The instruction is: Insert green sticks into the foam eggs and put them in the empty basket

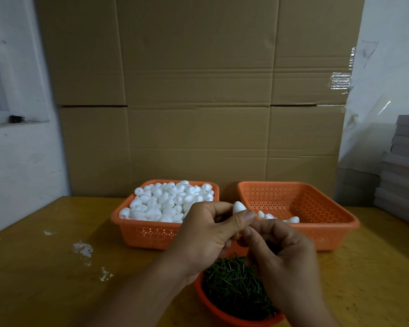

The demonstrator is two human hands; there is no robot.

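Left hand (206,234): grips a white foam egg (238,207) between thumb and fingers, above the basket gap.
Right hand (283,253): fingers curled, touching the left; whether it pinches a stick cannot be told.
Green sticks (234,284): near basket, under the hands.
Egg basket (147,232): far left, full.
Receiving basket (328,230): far right, few eggs.
Table (45,267): open room left.
Cardboard (198,90): wall behind.
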